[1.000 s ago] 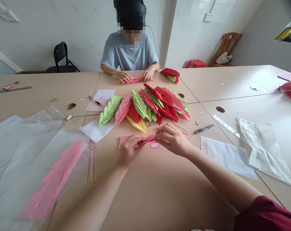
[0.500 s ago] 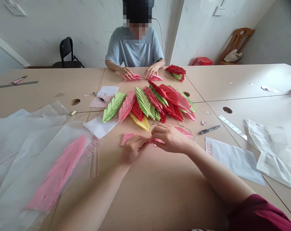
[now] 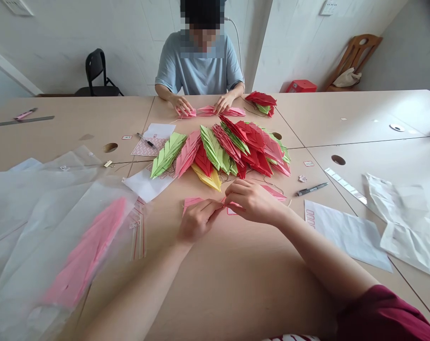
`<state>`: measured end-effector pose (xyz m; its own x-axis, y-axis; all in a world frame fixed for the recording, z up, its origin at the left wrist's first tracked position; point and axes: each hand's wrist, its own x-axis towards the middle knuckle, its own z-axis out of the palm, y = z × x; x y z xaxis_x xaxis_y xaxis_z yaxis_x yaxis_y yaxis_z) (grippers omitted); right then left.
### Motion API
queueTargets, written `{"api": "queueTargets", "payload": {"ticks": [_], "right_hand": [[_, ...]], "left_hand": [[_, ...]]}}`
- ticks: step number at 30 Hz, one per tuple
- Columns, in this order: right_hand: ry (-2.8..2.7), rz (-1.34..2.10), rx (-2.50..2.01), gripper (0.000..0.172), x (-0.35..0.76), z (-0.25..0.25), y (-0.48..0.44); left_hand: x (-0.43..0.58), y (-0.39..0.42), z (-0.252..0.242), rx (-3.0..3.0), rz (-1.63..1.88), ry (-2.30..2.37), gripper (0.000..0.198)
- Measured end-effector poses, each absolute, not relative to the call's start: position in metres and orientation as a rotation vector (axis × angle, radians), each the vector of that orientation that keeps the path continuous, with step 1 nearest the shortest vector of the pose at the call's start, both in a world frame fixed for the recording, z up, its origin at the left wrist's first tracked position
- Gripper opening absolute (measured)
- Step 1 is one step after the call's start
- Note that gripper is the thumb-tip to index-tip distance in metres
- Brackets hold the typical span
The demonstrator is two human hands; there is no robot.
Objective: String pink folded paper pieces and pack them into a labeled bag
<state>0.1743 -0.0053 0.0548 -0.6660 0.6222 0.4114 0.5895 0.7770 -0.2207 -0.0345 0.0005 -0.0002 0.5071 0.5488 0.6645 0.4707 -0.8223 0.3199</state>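
Near the middle of the table my left hand [image 3: 198, 221] is closed, thumb and fingers pinching pink folded paper [image 3: 191, 202] that shows past its knuckles. Close on its right, my right hand [image 3: 248, 202] is also closed on the pink paper, fingers bent in a pinch. The exact fold between the fingertips is mostly hidden. Another pink paper piece [image 3: 274, 192] shows beyond my right wrist, with a thin cord near it. Just past my hands lies a pile of pleated paper pieces [image 3: 217, 154] in green, pink, red and yellow.
Opposite, a person in a blue shirt [image 3: 201, 71] has both hands on pink pleated paper [image 3: 220, 111]. Clear plastic bags [image 3: 58, 199] with pink paper inside cover the left. A pen [image 3: 311, 189], white pouch [image 3: 346, 234] and white plastic bag [image 3: 403, 222] lie right.
The view has tipped slightly downward. My hands stay pinched on the pink paper with only a small shift. Across the table, the person's pink paper now spreads wider between their hands.
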Motion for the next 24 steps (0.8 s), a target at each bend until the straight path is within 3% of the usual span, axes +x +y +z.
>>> {"api": "queueTargets", "payload": {"ticks": [13,24], "right_hand": [[-2.531,-0.057,-0.906,0.014,0.1714,0.0559,-0.0071],[-2.482,0.104,-0.917,0.013,0.1713,0.0555,-0.0096]], "left_hand": [[-0.0325,0.0022,0.0047,2.529,1.265,0.846,0.009],[-0.0328,0.0044,0.0053,2.6,1.227,0.825,0.006]]}}
